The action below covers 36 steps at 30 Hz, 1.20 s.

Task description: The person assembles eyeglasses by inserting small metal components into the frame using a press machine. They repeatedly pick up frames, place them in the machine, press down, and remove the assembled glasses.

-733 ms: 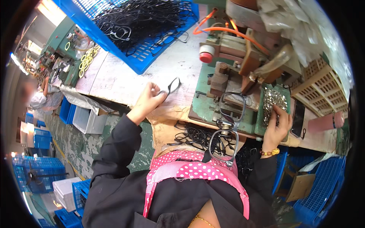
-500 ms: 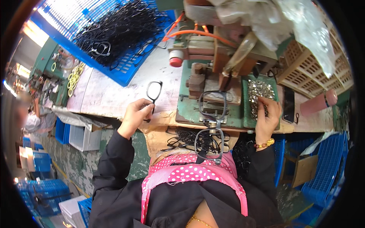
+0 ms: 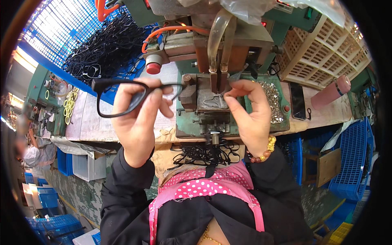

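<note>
My left hand [image 3: 138,128] is raised and closed around a black eyeglass frame [image 3: 107,116], gripping it near the bridge. My right hand [image 3: 254,122] pinches thumb and forefinger together beside the bench machine's metal block [image 3: 212,102]. Whatever lies between those fingertips is too small to make out. Two upright prongs [image 3: 217,81] with clear tubes above them come down over the block, just left of my right fingertips. Behind my right hand, a green tray [image 3: 281,118] holds many small shiny metal pieces [image 3: 270,96]. Several black eyeglass frames [image 3: 204,154] lie in a heap below the machine, at my apron.
A blue basket [image 3: 45,57] piled with black frames stands at the back left. A red button [image 3: 153,68] juts from the machine. To the right are a phone [image 3: 297,101], a pink bottle [image 3: 331,92] and a cream crate [image 3: 322,49].
My right hand has moved left from the tray of metal pieces to the machine's block. My left hand has lifted its frame. Another frame in front of the machine no longer shows there.
</note>
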Each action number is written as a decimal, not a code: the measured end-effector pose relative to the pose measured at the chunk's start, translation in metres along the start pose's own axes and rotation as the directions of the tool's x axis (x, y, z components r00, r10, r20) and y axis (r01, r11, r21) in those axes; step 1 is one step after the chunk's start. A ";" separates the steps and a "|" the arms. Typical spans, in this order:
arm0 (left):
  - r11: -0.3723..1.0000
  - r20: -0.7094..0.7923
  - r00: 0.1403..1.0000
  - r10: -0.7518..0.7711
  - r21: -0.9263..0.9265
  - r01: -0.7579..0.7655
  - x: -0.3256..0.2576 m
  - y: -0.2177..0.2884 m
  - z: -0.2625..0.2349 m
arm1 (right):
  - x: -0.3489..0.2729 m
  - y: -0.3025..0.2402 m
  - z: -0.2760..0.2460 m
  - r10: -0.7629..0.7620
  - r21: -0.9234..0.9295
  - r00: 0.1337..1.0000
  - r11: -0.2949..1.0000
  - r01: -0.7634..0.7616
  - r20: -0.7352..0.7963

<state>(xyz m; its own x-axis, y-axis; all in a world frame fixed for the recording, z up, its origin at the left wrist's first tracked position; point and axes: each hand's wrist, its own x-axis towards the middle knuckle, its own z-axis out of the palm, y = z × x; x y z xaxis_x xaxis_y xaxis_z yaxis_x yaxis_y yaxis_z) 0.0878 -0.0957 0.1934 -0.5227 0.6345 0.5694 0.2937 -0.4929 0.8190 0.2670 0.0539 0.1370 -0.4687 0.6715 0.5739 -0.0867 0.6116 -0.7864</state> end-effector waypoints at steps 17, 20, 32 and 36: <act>0.699 0.558 0.766 0.320 0.406 -0.588 0.003 0.005 0.007 | 0.000 -0.018 0.022 0.174 0.403 0.985 0.902 -0.153 -0.015; 0.597 0.715 0.623 0.318 0.360 -0.717 -0.010 -0.007 0.021 | -0.003 -0.006 0.001 0.102 0.299 0.991 0.952 -0.070 -0.092; 0.745 0.724 0.664 0.187 0.335 -0.576 -0.005 -0.010 0.020 | -0.026 0.086 -0.067 -0.101 -0.717 0.994 0.691 0.096 0.036; 0.737 0.713 0.670 0.209 0.336 -0.587 -0.011 -0.014 0.018 | -0.031 0.099 -0.059 -0.109 -0.723 0.993 0.684 0.100 0.034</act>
<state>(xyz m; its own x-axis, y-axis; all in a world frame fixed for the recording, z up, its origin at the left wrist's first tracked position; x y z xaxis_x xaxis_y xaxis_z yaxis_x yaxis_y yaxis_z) 0.1040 -0.0847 0.1774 0.2816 0.7460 0.6034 0.7919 -0.5358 0.2928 0.3250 0.1185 0.0544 -0.4862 0.5864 0.6479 0.5293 0.7875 -0.3157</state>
